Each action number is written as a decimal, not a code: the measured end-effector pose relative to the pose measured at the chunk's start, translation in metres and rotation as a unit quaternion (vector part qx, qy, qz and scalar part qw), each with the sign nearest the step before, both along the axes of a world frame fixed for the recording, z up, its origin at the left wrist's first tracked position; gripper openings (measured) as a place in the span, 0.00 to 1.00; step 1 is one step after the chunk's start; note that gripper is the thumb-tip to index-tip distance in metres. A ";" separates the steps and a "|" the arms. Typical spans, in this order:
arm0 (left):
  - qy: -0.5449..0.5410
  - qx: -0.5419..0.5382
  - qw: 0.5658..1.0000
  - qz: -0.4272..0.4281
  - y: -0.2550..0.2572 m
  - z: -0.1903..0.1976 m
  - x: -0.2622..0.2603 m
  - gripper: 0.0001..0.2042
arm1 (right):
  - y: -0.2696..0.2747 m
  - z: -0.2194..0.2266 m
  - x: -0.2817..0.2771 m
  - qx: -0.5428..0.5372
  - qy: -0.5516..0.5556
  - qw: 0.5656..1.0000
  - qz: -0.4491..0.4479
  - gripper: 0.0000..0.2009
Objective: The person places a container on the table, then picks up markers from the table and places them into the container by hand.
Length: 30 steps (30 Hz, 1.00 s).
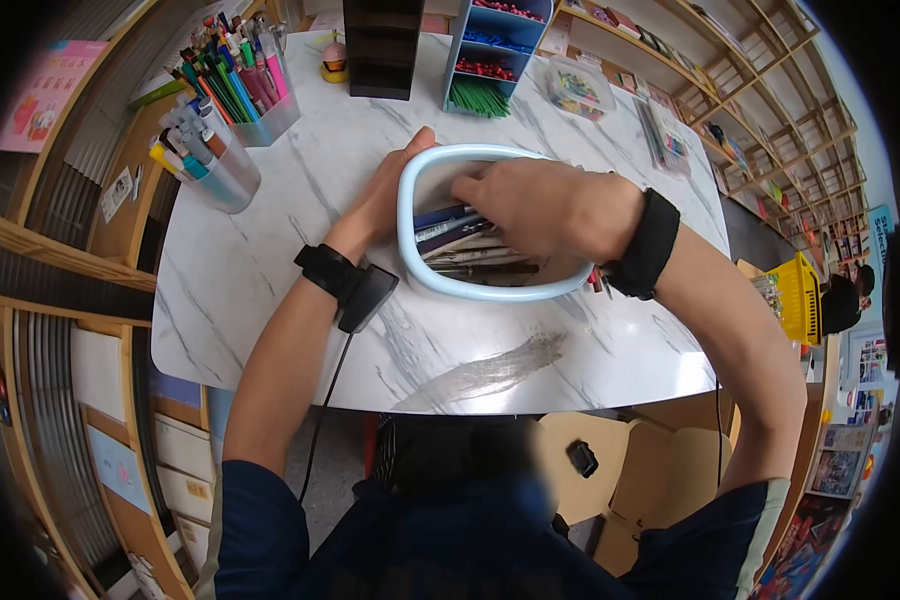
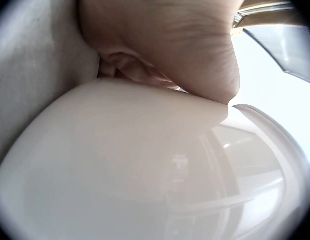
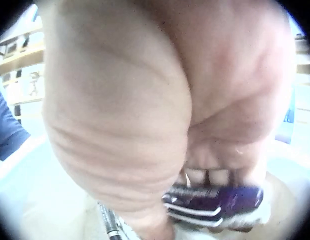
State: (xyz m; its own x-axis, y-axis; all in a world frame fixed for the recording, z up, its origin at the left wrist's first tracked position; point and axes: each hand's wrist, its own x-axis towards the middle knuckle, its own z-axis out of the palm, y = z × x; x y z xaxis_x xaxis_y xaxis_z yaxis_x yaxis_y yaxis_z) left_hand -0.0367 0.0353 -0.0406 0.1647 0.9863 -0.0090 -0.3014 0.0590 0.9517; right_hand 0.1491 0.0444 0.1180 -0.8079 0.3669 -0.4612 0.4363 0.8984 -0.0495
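Note:
A pale blue-rimmed tub point(image 1: 500, 294) stands on the table, with several pens point(image 1: 448, 232) lying inside, dark blue, white and black. My right hand point(image 1: 545, 205) reaches down into it from the right. In the right wrist view its fingers curl round dark purple pens point(image 3: 240, 199) with white stripes; the thumb side hides part of them. My left hand point(image 1: 382, 195) lies along the tub's left outer side, thumb up near the rim. The left wrist view shows that hand point(image 2: 165, 45) against the tub's smooth white wall point(image 2: 120, 160), its fingers mostly hidden.
Two clear cups of markers point(image 1: 232, 180) and pens point(image 1: 270, 122) stand at the back left. Behind the tub are a dark organizer point(image 1: 382, 50) and a blue compartment rack point(image 1: 485, 70) of coloured pens. A clear box point(image 1: 578, 90) sits back right. A grey smear point(image 1: 500, 368) marks the table's front.

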 end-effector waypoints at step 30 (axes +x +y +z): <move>-0.172 -0.042 0.981 -0.074 -0.022 0.030 0.004 0.33 | 0.026 -0.059 0.246 0.095 0.212 0.874 -0.426 0.23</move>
